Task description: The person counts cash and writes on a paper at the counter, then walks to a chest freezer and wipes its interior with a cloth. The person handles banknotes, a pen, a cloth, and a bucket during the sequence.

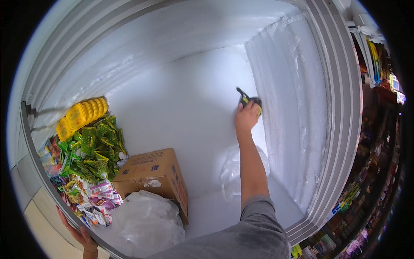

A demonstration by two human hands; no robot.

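Note:
Deep inside a frosted chest freezer (337, 129), my right hand (247, 116) is closed around a small black-and-yellow tool (255, 101). The tool is near the bottom edge of the right-hand frosted wall; its exact kind cannot be told. My left hand (79, 234) rests against the freezer's rim at the lower left, fingers extended, holding nothing. Beneath my right forearm lies a clear plastic bag (231, 171), partly hidden by the arm.
Along the left side lie yellow lidded tubs (77, 116), many green wrapped packets (93, 152) and purple-white packets (102, 197). A cardboard box (148, 170) stands beside them, with a translucent plastic bag (147, 220) in front. Thick frost (291, 81) coats the walls. Stocked shelves (365, 181) stand outside, right.

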